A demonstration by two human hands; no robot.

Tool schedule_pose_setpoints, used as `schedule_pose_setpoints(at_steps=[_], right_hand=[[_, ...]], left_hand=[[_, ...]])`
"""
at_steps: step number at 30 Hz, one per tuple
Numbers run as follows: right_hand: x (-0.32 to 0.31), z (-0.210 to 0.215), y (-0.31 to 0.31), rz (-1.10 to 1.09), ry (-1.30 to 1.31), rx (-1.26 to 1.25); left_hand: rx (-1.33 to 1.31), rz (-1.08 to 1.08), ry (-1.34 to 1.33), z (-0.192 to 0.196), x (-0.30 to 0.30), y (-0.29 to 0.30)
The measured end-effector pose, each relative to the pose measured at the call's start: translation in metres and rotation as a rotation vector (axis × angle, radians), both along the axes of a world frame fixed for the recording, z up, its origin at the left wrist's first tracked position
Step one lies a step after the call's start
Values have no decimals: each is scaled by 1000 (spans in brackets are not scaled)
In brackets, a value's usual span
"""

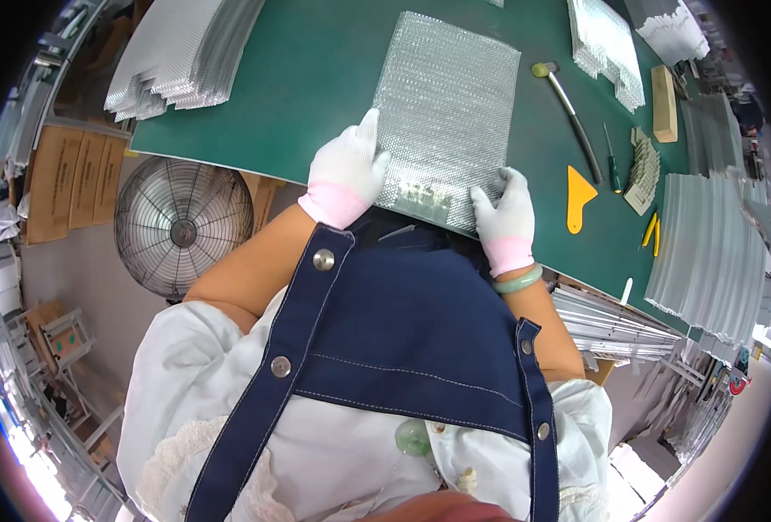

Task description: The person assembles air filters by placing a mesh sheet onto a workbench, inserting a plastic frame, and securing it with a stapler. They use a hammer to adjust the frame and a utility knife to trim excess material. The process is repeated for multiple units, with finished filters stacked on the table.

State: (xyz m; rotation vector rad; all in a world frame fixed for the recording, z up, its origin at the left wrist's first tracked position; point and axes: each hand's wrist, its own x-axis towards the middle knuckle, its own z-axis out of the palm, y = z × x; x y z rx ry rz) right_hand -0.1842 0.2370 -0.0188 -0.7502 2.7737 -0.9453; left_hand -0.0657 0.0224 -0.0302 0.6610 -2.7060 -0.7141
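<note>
A rectangular silvery mesh panel (446, 109) lies on the green tabletop, its near end reaching the table's front edge. My left hand (343, 174), in a white glove with a pink cuff, holds the panel's left edge, index finger stretched along it and thumb over the near part. At the near right corner, my right hand (505, 217), gloved the same way, has its thumb by the panel and its fingers bent at the right edge. The undersides of both grips are hidden. Whether the panel is one sheet or several layers I cannot tell.
Right of the panel lie a hammer (572, 122), a screwdriver (612, 161), an orange scraper (578, 200) and yellow-handled pliers (651, 233). Stacked mesh sheets (185, 56) stand at far left, more silvery sheets (707, 261) at right. A floor fan (183, 230) stands left of the table.
</note>
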Motion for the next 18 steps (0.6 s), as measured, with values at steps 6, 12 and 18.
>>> schedule_pose_setpoints(at_steps=[6, 12, 18], right_hand=[[3, -7, 5, 63, 131, 25], [12, -19, 10, 38, 203, -74], [8, -14, 7, 100, 303, 19]], left_hand=[[-103, -59, -33, 0, 7, 5], [-100, -109, 129, -1, 7, 2], [-126, -87, -60, 7, -2, 4]])
